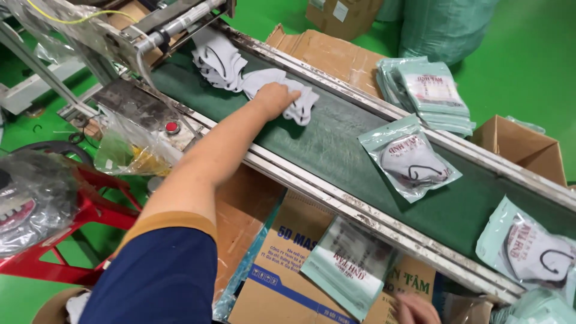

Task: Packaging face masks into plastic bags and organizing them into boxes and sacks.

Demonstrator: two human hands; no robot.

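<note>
At the near bottom edge, the right hand (pixel 415 309) is seen only in part beside a flat pale green pouch (pixel 351 267) above a cardboard box (pixel 282 270); whether its fingers are clenched cannot be told. Farther off, on the green conveyor belt (pixel 336 150), a grey face mask (pixel 294 99) is pressed and gripped under the left hand (pixel 275 99), fingers curled onto it. The mask is soft, folded and pale, its long axis lying roughly along the belt. Beyond it, more grey masks (pixel 217 60) are piled.
</note>
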